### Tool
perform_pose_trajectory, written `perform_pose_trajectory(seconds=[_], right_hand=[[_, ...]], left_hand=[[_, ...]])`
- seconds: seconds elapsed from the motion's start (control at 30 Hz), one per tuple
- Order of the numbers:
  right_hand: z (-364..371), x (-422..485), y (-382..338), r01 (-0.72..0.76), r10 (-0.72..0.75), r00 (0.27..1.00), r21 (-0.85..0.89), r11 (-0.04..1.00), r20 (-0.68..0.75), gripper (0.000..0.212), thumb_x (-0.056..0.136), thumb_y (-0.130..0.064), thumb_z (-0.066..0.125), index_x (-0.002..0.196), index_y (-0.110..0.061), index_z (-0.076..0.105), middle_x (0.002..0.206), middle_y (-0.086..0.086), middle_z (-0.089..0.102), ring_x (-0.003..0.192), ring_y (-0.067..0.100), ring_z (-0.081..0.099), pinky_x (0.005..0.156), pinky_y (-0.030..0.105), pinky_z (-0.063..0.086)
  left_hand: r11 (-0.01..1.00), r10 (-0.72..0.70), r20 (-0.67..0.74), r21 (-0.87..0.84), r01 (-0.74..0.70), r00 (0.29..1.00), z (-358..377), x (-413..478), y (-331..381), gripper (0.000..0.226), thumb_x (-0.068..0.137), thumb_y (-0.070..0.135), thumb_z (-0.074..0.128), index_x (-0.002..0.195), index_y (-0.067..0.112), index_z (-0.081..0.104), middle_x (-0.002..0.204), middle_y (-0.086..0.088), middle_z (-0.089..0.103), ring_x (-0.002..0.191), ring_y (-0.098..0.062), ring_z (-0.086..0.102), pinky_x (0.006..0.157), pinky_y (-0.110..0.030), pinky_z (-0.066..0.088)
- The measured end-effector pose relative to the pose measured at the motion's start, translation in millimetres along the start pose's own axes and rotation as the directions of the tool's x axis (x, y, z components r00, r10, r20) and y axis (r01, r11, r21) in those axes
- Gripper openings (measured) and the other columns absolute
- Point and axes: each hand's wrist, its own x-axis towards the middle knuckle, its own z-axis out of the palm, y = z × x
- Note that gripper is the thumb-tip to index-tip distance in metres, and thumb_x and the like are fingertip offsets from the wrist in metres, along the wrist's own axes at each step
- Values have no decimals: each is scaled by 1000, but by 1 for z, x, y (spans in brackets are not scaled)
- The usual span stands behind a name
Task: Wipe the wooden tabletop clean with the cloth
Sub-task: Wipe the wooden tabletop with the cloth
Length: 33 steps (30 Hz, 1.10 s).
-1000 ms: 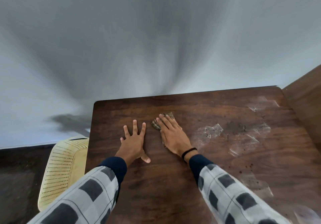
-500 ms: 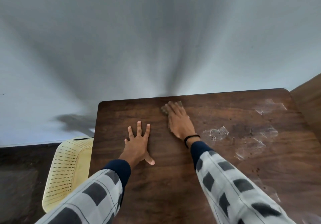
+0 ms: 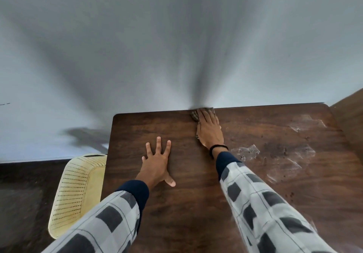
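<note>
Mostly hidden under right hand: cloth.

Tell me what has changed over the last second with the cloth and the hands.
The right hand pushed the cloth away from the person, from mid-table to the far edge of the tabletop, keeping it pressed flat underneath. The left hand stayed spread flat on the wood. The whitish smears on the right remain unwiped.

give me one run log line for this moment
phase: wiping | right hand: flat on small brown cloth at far edge of dark wooden tabletop | left hand: flat, bracing | whitish smears: unwiped
</note>
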Motion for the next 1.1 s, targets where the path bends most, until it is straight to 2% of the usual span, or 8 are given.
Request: perform_pose_trajectory(seconds=[0.1, 0.23, 0.3, 0.43, 0.5, 0.7, 0.9, 1.1], right_hand=[[17, -39, -24, -76, 77, 995, 23, 997, -58, 62, 96, -25, 28, 156, -11, 34, 163, 10, 30, 152, 32, 19, 126, 44, 7], [17, -77, -32, 245, -244, 968, -11, 970, 55, 56, 103, -24, 36, 157, -15, 31, 164, 4, 28, 153, 26, 17, 126, 42, 12], [8, -53, -15, 284, -279, 957, -61, 957, 77, 57, 102, -27, 32, 158, -14, 29, 165, 5, 26, 153, 25, 17, 126, 42, 12], [1, -23, 9, -79, 78, 997, -46, 996, -17, 62, 98, -28, 25, 157, -10, 28, 165, 11, 25, 153, 30, 17, 126, 44, 9], [11, -48, -7, -148, 145, 987, -37, 988, -72, 64, 97, -29, 21, 158, -11, 27, 165, 11, 24, 153, 31, 16, 125, 47, 11], [5, -101, -9, 361, -351, 929, -74, 930, 118, 58, 102, -28, 30, 158, -16, 27, 166, 3, 23, 154, 24, 14, 126, 42, 11], [1, -64, 5, -32, 28, 999, -90, 995, -38, 61, 98, -27, 28, 156, -8, 32, 163, 12, 29, 152, 33, 21, 126, 43, 10], [4, -126, -11, 323, -317, 941, -35, 946, 119, 61, 100, -24, 38, 159, -14, 27, 166, 4, 24, 154, 25, 14, 126, 40, 11]], left_hand=[[1000, 6, -1, -4, -6, 1000, 0, 1, 0, 154, 57, 52, 91, 153, 30, -27, 155, -7, -42, 142, -49, -28, 116, -67, 12], [1000, 7, -7, -3, -7, 1000, 0, 0, 0, 154, 57, 51, 92, 153, 30, -26, 155, -7, -41, 142, -50, -27, 115, -68, 13], [1000, 10, 3, -5, -10, 1000, -1, 0, 0, 155, 56, 51, 92, 153, 30, -27, 154, -7, -42, 142, -50, -27, 115, -68, 13], [1000, 6, -3, -18, -6, 1000, 0, -1, -1, 155, 55, 51, 92, 153, 31, -27, 155, -6, -42, 142, -49, -28, 115, -68, 12], [1000, 9, -8, -18, -9, 1000, 0, 1, -1, 155, 55, 51, 92, 153, 31, -26, 155, -6, -42, 142, -50, -27, 114, -68, 13], [1000, 2, -1, -16, -2, 1000, -1, 0, 1, 155, 55, 50, 93, 153, 31, -26, 155, -6, -41, 143, -50, -27, 114, -68, 13], [1000, -1, 8, -27, 1, 1000, -2, -2, 0, 154, 56, 50, 93, 153, 32, -26, 155, -6, -42, 142, -49, -28, 114, -68, 11], [1000, -8, 10, -15, 8, 1000, -2, 0, 1, 155, 56, 50, 93, 153, 30, -27, 155, -7, -42, 142, -50, -28, 114, -68, 12]])
